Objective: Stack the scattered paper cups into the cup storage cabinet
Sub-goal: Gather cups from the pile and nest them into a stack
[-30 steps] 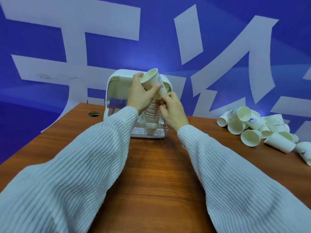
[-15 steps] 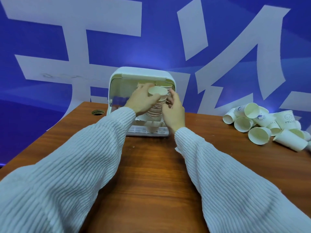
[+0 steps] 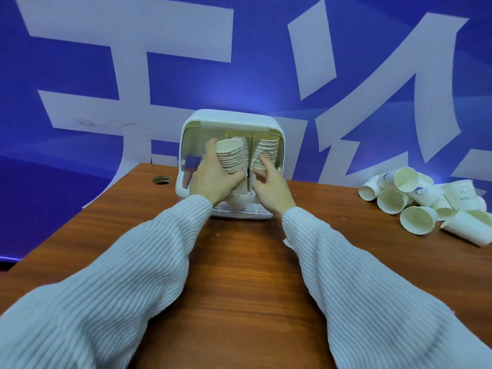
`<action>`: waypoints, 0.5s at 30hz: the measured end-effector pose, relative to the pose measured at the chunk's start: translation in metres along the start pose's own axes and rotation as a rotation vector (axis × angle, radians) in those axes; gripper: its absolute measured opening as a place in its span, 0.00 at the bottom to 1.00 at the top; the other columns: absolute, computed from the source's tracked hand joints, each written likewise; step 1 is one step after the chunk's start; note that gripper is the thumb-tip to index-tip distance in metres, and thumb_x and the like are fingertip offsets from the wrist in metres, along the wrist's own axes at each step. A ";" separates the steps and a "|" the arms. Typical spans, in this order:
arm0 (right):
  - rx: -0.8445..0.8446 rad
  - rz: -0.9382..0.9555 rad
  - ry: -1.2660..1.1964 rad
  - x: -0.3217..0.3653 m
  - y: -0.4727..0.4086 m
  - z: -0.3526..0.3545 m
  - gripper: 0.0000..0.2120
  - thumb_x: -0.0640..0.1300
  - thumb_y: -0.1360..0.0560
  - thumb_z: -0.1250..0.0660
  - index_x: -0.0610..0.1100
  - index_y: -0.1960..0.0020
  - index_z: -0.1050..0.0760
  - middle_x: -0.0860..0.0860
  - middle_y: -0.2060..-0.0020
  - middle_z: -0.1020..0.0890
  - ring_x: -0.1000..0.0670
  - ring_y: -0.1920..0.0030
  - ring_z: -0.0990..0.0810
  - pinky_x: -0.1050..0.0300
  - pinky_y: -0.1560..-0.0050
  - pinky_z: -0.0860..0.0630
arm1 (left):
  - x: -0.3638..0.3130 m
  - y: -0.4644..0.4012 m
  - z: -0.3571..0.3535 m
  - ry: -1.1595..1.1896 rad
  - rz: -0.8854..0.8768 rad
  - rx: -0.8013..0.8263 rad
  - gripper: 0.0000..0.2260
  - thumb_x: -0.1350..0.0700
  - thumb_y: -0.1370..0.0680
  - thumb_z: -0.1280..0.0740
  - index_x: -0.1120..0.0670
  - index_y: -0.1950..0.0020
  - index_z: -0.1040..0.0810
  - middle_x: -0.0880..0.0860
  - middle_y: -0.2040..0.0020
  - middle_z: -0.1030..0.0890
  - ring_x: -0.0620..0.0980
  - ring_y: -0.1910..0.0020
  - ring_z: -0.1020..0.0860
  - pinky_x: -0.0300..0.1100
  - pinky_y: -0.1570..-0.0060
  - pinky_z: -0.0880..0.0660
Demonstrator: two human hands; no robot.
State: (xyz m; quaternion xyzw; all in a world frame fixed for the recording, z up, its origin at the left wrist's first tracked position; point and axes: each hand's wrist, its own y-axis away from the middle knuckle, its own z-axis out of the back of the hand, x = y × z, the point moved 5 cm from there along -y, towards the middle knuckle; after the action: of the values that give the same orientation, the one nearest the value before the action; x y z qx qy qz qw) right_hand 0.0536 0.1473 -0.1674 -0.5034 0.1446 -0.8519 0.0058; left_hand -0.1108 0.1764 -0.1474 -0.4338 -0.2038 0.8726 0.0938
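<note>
At the table's point(image 3: 239, 262) back edge, the left hand point(image 3: 213, 182) grips a tilted stack point(image 3: 231, 155) inside the cabinet point(image 3: 191, 134); it could topple. The right hand point(image 3: 271, 187) hovers relaxed. Loose cups point(image 3: 418, 219) lie far right.

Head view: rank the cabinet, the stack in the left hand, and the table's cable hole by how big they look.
1. Cabinet
2. Stack gripped by the left hand
3. Cable hole
All sit at similar depth, so the order seems reliable.
</note>
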 end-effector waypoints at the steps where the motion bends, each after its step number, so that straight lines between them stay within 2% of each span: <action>1: -0.004 0.005 0.011 0.000 0.001 -0.001 0.33 0.42 0.19 0.36 0.56 0.18 0.42 0.49 0.26 0.25 0.51 0.27 0.27 0.63 0.44 0.24 | 0.004 -0.002 0.008 -0.036 0.037 -0.044 0.43 0.42 0.29 0.26 0.46 0.21 0.47 0.56 0.31 0.24 0.61 0.36 0.23 0.54 0.40 0.27; 3: -0.017 0.012 0.024 0.001 0.003 -0.004 0.34 0.42 0.20 0.36 0.56 0.18 0.42 0.50 0.27 0.24 0.51 0.29 0.25 0.56 0.40 0.22 | 0.012 -0.006 0.020 -0.128 0.087 -0.098 0.44 0.42 0.27 0.26 0.48 0.20 0.49 0.58 0.30 0.26 0.63 0.37 0.23 0.57 0.42 0.26; 4: -0.019 0.011 0.031 0.003 0.004 -0.005 0.34 0.42 0.21 0.35 0.56 0.18 0.42 0.50 0.28 0.24 0.51 0.29 0.25 0.50 0.36 0.22 | 0.016 -0.009 0.025 -0.169 0.111 -0.113 0.45 0.41 0.27 0.27 0.49 0.19 0.50 0.59 0.30 0.26 0.64 0.37 0.23 0.57 0.43 0.26; 6: -0.007 0.013 0.057 0.004 0.006 -0.006 0.34 0.43 0.22 0.36 0.56 0.18 0.41 0.51 0.28 0.23 0.51 0.30 0.24 0.44 0.32 0.24 | 0.019 -0.016 0.028 -0.230 0.146 -0.123 0.45 0.41 0.25 0.28 0.51 0.18 0.51 0.60 0.31 0.25 0.65 0.38 0.22 0.58 0.44 0.26; 9: 0.018 0.032 0.110 0.005 0.011 -0.009 0.35 0.47 0.24 0.36 0.58 0.19 0.41 0.52 0.29 0.23 0.52 0.33 0.23 0.43 0.32 0.24 | 0.017 -0.026 0.023 -0.298 0.124 -0.145 0.41 0.43 0.24 0.26 0.54 0.21 0.47 0.61 0.35 0.22 0.66 0.41 0.20 0.57 0.50 0.27; 11: 0.042 0.052 0.152 0.006 0.013 -0.010 0.35 0.47 0.23 0.36 0.60 0.19 0.42 0.54 0.29 0.23 0.56 0.38 0.22 0.47 0.35 0.23 | 0.017 -0.035 0.016 -0.312 0.122 -0.138 0.34 0.43 0.24 0.26 0.57 0.29 0.39 0.61 0.39 0.20 0.66 0.43 0.20 0.55 0.52 0.28; 13: 0.059 0.071 0.208 0.005 0.014 -0.011 0.34 0.47 0.22 0.36 0.62 0.19 0.42 0.57 0.30 0.23 0.57 0.40 0.21 0.49 0.37 0.23 | 0.022 -0.042 0.008 -0.280 0.161 -0.116 0.31 0.44 0.24 0.25 0.58 0.33 0.36 0.62 0.40 0.20 0.66 0.41 0.21 0.56 0.49 0.26; 15: 0.069 0.082 0.245 0.003 0.014 -0.010 0.33 0.48 0.22 0.36 0.62 0.20 0.42 0.58 0.30 0.23 0.55 0.38 0.21 0.48 0.36 0.23 | 0.028 -0.048 0.003 -0.208 0.209 -0.121 0.30 0.46 0.24 0.25 0.60 0.33 0.36 0.62 0.38 0.21 0.66 0.39 0.21 0.56 0.45 0.25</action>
State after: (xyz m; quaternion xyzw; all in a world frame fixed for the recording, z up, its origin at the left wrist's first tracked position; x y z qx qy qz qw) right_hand 0.0411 0.1357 -0.1727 -0.3885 0.1354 -0.9106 0.0400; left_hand -0.1307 0.2284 -0.1442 -0.3647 -0.2182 0.9040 -0.0456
